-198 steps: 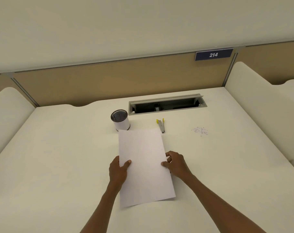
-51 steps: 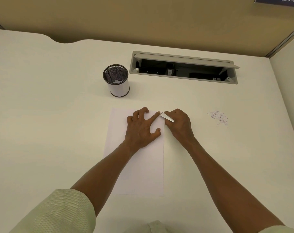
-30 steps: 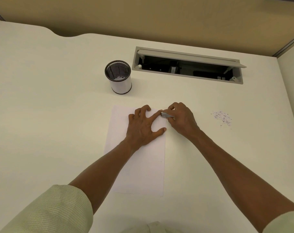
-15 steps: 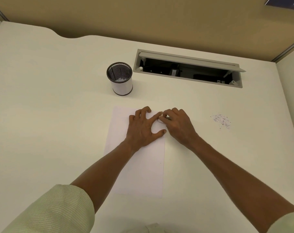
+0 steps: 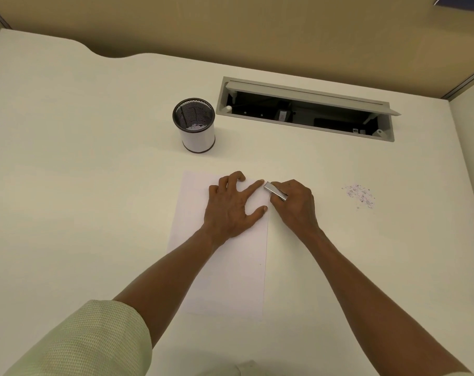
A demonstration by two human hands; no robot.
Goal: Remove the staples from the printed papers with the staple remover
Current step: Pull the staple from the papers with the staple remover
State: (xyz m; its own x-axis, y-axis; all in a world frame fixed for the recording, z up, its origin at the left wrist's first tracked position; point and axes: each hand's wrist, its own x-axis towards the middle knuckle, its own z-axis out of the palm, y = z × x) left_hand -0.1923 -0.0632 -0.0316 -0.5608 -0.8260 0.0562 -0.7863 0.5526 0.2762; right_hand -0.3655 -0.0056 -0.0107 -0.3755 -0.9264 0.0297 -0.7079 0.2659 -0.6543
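the right hand [image 5: 295, 204] grips the staple remover [image 5: 275, 190], its long axis slanting up-left to the papers [image 5: 225, 267]' upper right corner, probably at a staple, beside the flat, spread left hand [image 5: 231, 207].

Staple not discernible at papers [image 5: 225, 267] top corner, too small. Right hand [image 5: 295, 204] covers rear of staple remover [image 5: 275, 191]; its jaws not discernible. Left hand [image 5: 230, 207] hides the sheet beneath it. Specks [image 5: 359, 195] right of right hand too small to identify. Sign [image 5: 463, 0] cut off at top edge, unreadable.
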